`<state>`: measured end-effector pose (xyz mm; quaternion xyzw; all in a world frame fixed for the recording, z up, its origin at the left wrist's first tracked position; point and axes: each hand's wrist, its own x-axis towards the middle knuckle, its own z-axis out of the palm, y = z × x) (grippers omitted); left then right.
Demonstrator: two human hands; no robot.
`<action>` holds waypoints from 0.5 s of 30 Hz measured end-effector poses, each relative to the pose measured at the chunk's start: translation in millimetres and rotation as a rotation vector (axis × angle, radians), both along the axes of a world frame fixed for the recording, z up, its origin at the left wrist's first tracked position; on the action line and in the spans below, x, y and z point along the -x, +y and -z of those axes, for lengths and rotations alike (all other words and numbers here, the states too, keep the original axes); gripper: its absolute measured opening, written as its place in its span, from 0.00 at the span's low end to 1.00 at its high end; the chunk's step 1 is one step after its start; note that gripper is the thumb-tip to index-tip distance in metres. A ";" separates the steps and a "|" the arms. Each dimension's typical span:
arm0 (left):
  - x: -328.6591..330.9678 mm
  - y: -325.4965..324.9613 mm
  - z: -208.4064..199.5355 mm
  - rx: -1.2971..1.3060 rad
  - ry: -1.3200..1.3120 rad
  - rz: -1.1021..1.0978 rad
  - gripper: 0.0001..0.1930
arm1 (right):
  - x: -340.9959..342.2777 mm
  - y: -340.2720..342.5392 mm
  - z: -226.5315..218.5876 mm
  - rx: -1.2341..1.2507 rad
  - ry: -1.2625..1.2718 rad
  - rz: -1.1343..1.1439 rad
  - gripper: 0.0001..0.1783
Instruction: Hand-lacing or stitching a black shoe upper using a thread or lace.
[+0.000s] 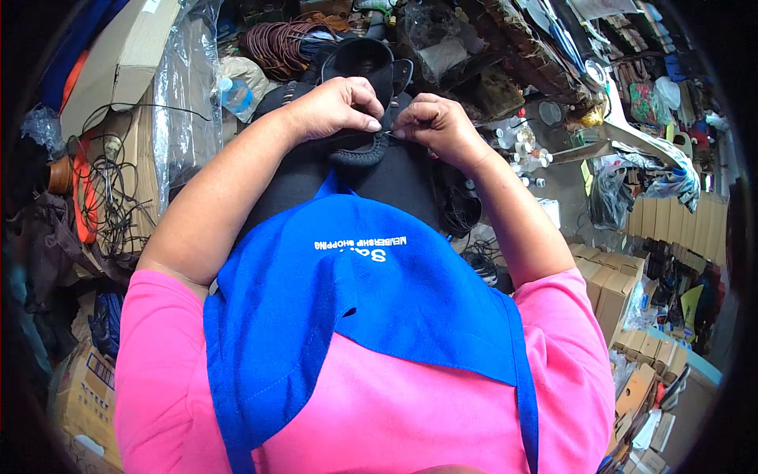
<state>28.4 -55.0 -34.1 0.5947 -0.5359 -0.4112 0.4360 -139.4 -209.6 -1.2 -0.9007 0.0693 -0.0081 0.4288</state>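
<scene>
A black shoe point(365, 67) rests on my lap, its opening turned up and its ribbed sole edge toward me. My left hand point(335, 107) grips the shoe's near edge with curled fingers. My right hand point(433, 122) pinches something thin against that same edge, and the two hands' fingertips almost touch. What the right fingers pinch is too small to make out. A blue apron point(347, 316) over a pink shirt fills the lower part of the view and hides my lap.
Coiled brown cord point(278, 43) lies behind the shoe. At left are cardboard sheets point(118, 59), clear plastic wrap point(185, 103) and tangled black wire point(110, 201). Small white bottles point(521, 154) stand at right. Stacked cardboard boxes point(624, 308) line the right side.
</scene>
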 end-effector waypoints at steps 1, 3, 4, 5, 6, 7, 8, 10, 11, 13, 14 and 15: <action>0.2 -0.5 0.7 0.011 -0.005 0.001 0.09 | -0.2 0.2 0.2 0.000 0.001 -0.002 0.07; 0.3 -0.1 1.6 0.022 -0.009 0.002 0.09 | 1.1 1.8 0.8 0.023 -0.018 -0.016 0.06; -0.4 -0.1 2.1 0.021 0.003 0.007 0.09 | 1.6 2.4 4.3 0.023 -0.017 -0.016 0.06; -0.9 -0.3 2.4 0.021 0.014 0.011 0.09 | 2.1 3.5 9.0 -0.025 -0.046 0.006 0.06; -0.8 -0.4 2.7 0.022 0.014 0.011 0.09 | 2.5 3.8 11.9 -0.073 -0.075 0.028 0.06; -0.6 -0.7 3.0 0.015 0.047 0.008 0.09 | 3.7 3.2 12.8 -0.071 -0.075 0.027 0.06; -0.9 -0.7 2.9 0.007 0.079 0.005 0.09 | 4.4 3.8 12.8 -0.048 -0.084 0.026 0.06; -1.1 -2.6 2.2 0.013 0.058 0.008 0.09 | 4.0 2.6 9.6 -0.023 -0.093 0.024 0.06; -0.9 -2.3 2.3 0.017 0.039 0.009 0.09 | 3.3 1.2 4.8 -0.003 -0.050 0.019 0.06; -2.0 -0.4 2.4 0.007 0.044 0.007 0.09 | -0.1 1.6 -2.3 0.017 -0.007 0.009 0.07; -2.5 0.1 2.1 0.000 0.049 0.010 0.09 | -1.5 2.4 -5.7 0.023 0.006 -0.010 0.07; -2.5 0.6 2.3 0.002 0.050 0.008 0.09 | -2.7 3.1 -7.6 0.029 0.019 -0.031 0.07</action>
